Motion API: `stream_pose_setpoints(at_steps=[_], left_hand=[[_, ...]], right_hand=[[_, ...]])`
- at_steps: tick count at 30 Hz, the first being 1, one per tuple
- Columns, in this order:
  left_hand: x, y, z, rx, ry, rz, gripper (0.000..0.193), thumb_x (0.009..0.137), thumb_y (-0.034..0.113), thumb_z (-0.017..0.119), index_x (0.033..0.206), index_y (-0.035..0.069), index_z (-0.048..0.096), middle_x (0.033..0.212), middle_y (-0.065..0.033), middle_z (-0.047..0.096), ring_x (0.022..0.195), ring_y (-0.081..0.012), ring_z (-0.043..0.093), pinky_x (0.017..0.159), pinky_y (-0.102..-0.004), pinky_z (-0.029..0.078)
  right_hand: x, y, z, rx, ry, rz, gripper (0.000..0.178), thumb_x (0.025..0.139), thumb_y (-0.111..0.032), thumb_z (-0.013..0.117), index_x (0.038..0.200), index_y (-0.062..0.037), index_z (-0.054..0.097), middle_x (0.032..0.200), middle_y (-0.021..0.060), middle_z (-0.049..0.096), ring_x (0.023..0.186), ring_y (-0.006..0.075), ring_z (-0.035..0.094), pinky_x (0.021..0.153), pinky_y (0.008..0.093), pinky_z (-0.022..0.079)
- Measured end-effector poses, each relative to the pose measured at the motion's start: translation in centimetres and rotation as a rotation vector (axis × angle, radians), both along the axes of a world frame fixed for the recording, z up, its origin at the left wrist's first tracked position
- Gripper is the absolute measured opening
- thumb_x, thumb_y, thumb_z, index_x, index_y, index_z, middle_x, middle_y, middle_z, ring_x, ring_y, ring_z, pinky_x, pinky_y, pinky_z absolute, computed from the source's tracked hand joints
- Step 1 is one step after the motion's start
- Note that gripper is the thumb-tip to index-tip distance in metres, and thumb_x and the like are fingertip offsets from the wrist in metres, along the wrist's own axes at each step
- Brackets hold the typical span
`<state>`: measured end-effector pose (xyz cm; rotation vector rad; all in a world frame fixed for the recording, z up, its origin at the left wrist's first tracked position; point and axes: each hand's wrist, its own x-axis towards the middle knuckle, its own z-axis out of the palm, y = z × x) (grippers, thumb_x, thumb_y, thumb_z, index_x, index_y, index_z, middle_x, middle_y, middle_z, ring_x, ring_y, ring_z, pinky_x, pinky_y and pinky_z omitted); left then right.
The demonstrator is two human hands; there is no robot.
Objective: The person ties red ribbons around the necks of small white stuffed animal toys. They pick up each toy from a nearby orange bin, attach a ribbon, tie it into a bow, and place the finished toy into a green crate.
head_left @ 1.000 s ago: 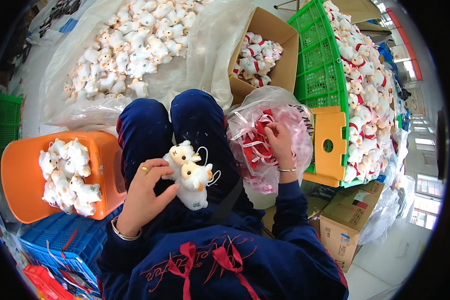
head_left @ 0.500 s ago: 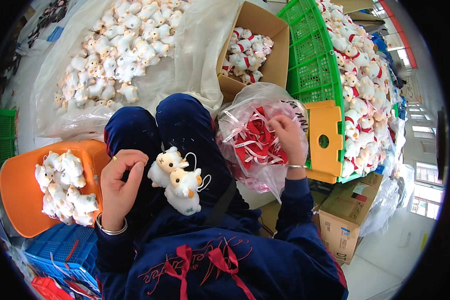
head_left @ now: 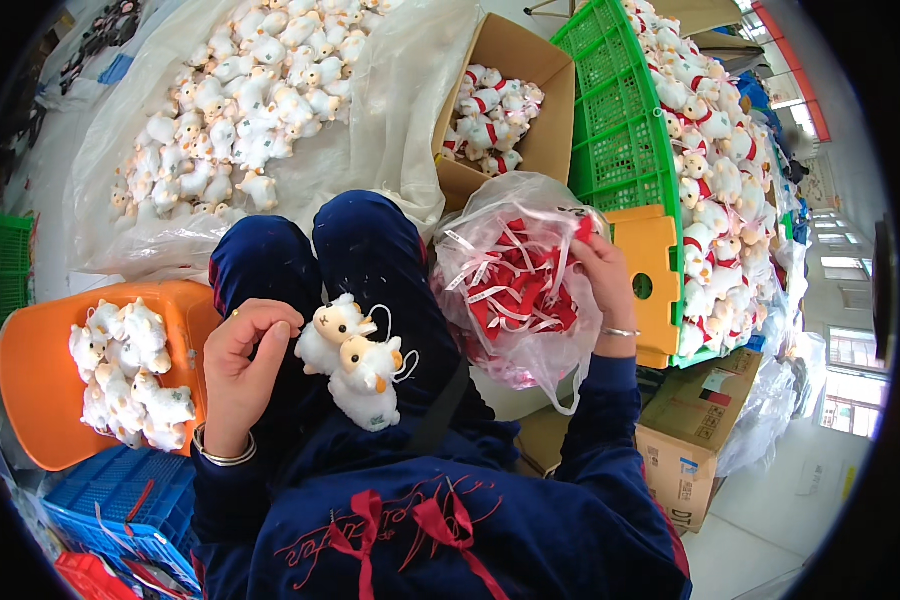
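My right hand [head_left: 610, 275] is closed at the right rim of a clear plastic bag [head_left: 560, 375], pinching a red cloth ribbon [head_left: 583, 229]. Inside the bag lie several more red ribbons [head_left: 515, 310] with thin white strips. Two small white plush sheep [head_left: 365, 383] with cord loops rest on my lap, one overlapping the other. My left hand [head_left: 250, 360] is just left of them, its thumb and forefinger pressed together near the heads. Whether anything is between those fingertips cannot be made out.
An orange stool [head_left: 30, 390] at left carries several plush sheep. Ahead, many sheep lie on a plastic sheet [head_left: 390, 120]. A cardboard box [head_left: 550, 130] and a green crate [head_left: 610, 110] hold sheep with red neckbands. Blue crates [head_left: 120, 500] stand lower left.
My right hand has moved right, from above the ribbons to the bag's edge, and a red ribbon now shows in its fingers. My left hand and the two sheep have hardly moved.
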<state>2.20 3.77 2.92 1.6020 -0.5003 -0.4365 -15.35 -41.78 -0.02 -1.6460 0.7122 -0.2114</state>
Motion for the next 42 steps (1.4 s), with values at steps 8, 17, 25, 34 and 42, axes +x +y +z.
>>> stream_pose_setpoints(at_steps=[8, 17, 25, 34, 42], left_hand=[[0.9, -0.3, 1.0, -0.116, 0.078, 0.039, 0.011, 0.102, -0.001, 0.058, 0.105, -0.004, 0.068, 0.103, -0.0073, 0.069, 0.091, -0.0124, 0.064, 0.084, -0.0258, 0.051], [0.2, 1.4, 0.5, -0.145, 0.13, 0.057, 0.017, 0.106, 0.01, 0.055, 0.105, 0.001, 0.071, 0.104, -0.004, 0.071, 0.089, -0.0091, 0.063, 0.079, -0.0235, 0.048], [0.1, 1.4, 0.6, -0.062, 0.053, -0.049, 0.017, 0.098, 0.004, 0.063, 0.114, 0.001, 0.068, 0.115, -0.0042, 0.067, 0.102, -0.0106, 0.062, 0.087, -0.0245, 0.048], [0.6, -2.0, 0.8, -0.079, 0.399, -0.204, 0.019, 0.097, 0.009, 0.071, 0.113, 0.005, 0.062, 0.107, 0.0022, 0.065, 0.098, -0.0047, 0.06, 0.085, -0.0224, 0.048], [2.0, -1.5, -1.3, -0.289, 0.37, -0.012, 0.007, 0.104, 0.004, 0.06, 0.11, 0.001, 0.062, 0.104, -0.0005, 0.069, 0.094, -0.0052, 0.065, 0.086, -0.0235, 0.053]], right_hand=[[1.7, 9.3, 9.7, 0.095, -0.456, 0.645, 0.022, 0.098, -0.017, 0.063, 0.093, 0.0042, 0.066, 0.101, 0.0176, 0.071, 0.091, 0.0258, 0.067, 0.081, 0.0363, 0.053], [7.4, 21.1, 9.5, 0.321, -0.102, 0.815, 0.024, 0.105, -0.016, 0.059, 0.12, -0.0016, 0.07, 0.113, 0.0037, 0.07, 0.101, 0.0131, 0.065, 0.091, 0.0289, 0.051], [9.8, 22.9, 4.6, 0.481, -0.069, 0.507, 0.018, 0.105, -0.017, 0.061, 0.111, -0.0014, 0.068, 0.091, 0.0008, 0.069, 0.073, 0.0063, 0.059, 0.067, 0.0223, 0.048], [12.0, 24.0, 4.0, 0.446, -0.218, 0.387, 0.02, 0.095, -0.003, 0.072, 0.09, -0.0067, 0.054, 0.088, 0.0012, 0.064, 0.07, 0.0058, 0.06, 0.063, 0.0206, 0.049], [12.4, 22.0, 3.5, 0.379, -0.419, 0.218, 0.017, 0.094, 0.004, 0.069, 0.098, -0.0063, 0.057, 0.093, -0.0009, 0.061, 0.079, 0.0048, 0.057, 0.073, 0.02, 0.048]])
